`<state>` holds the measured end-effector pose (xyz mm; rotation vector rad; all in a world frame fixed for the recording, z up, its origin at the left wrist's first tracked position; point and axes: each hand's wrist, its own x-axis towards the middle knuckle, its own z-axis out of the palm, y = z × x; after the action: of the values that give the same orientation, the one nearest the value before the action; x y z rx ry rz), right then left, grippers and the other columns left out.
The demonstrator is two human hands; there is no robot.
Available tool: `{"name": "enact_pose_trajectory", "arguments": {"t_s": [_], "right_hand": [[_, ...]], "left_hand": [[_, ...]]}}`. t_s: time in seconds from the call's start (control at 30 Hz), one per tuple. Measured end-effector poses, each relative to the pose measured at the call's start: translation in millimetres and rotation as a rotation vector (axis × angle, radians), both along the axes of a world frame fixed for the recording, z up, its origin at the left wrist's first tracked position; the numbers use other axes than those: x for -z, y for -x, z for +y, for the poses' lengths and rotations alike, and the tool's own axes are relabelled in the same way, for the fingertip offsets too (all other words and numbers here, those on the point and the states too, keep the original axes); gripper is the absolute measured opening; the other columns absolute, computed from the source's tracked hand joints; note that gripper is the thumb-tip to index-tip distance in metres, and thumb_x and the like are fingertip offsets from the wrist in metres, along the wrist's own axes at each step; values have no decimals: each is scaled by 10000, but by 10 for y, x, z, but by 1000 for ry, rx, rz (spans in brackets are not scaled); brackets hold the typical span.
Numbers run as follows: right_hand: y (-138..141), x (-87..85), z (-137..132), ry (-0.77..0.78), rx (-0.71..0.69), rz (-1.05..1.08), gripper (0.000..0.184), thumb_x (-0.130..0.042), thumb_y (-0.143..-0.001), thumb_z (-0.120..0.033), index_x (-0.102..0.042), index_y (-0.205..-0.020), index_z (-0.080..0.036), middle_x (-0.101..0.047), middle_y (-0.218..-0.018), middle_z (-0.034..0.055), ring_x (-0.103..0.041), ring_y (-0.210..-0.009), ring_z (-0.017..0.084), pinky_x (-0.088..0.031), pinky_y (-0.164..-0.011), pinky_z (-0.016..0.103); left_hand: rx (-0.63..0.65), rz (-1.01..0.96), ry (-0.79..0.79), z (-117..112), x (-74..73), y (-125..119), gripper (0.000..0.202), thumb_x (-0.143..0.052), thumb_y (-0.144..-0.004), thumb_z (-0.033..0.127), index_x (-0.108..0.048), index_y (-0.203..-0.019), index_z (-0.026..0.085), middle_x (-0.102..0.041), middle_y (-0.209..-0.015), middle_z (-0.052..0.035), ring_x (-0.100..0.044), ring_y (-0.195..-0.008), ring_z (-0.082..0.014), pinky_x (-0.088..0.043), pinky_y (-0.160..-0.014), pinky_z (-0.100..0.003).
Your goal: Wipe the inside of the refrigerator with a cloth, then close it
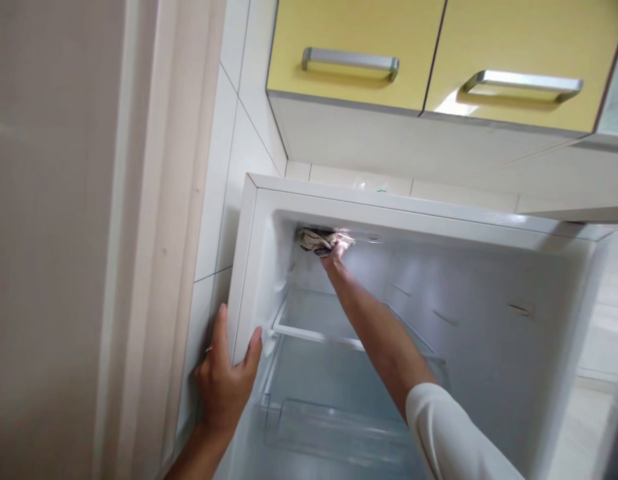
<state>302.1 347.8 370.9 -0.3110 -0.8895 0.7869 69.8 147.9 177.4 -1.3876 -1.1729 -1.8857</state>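
Note:
Inside the refrigerator [519, 373], my right hand [339, 248] reaches up to the back of the ceiling. It is closed on a crumpled beige and dark cloth [313, 241], pressed near the upper left corner. The fingers are partly hidden by blur and glare. My left hand [223, 383] grips the left edge of the refrigerator frame [246, 267], with the thumb on the front and the fingers along the outer side. Below my right arm are a glass shelf [309, 310] with a white front trim and a clear plastic bin [333, 427].
Yellow overhead cabinets [359, 27] with metal handles hang above the refrigerator. A pale door frame [153, 233] and white wall tiles [239, 140] stand close on the left. A clear plastic item [371, 181] lies on the refrigerator top.

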Motion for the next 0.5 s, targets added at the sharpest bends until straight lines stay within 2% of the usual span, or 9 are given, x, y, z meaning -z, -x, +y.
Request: {"name": "enact_pose_trajectory", "arguments": {"t_s": [0.1, 0.23, 0.4, 0.5], "right_hand": [[339, -1, -38, 43, -45, 84, 464, -393, -1002, -560, -697, -954, -213, -715, -657, -52, -691, -720, 122, -590, -784, 283], [464, -7, -278, 49, -110, 127, 402, -372, -1005, -465, -682, -935, -220, -737, -718, -23, -705, -760, 140, -606, -800, 333], [573, 41, -804, 30, -201, 140, 300, -416, -964, -385, -669, -894, -240, -738, -784, 1, -711, -823, 155, -620, -820, 374], [715, 81, -1201, 25, -223, 121, 242, -510, -922, -443, -659, -865, -261, -737, -819, -1, -712, -854, 164, -628, -813, 373]], "left_hand": [[0, -4, 7, -10, -9, 1, 715, -704, -920, 403, -432, -1541, 178, -710, -1303, -179, -768, -956, -311, -602, -754, -379], [-12, 45, -24, -25, -25, 5, 715, -688, -940, 367, -395, -1555, 150, -710, -1290, -204, -773, -946, -302, -600, -743, -361], [-9, -4, 44, -20, -16, -5, 646, -669, -940, 417, -474, -1483, 126, -724, -1257, -212, -779, -877, -291, -588, -707, -347], [11, -39, 80, -14, -14, -17, 632, -662, -935, 446, -512, -1453, 115, -727, -1251, -213, -778, -863, -289, -580, -688, -339]]}}
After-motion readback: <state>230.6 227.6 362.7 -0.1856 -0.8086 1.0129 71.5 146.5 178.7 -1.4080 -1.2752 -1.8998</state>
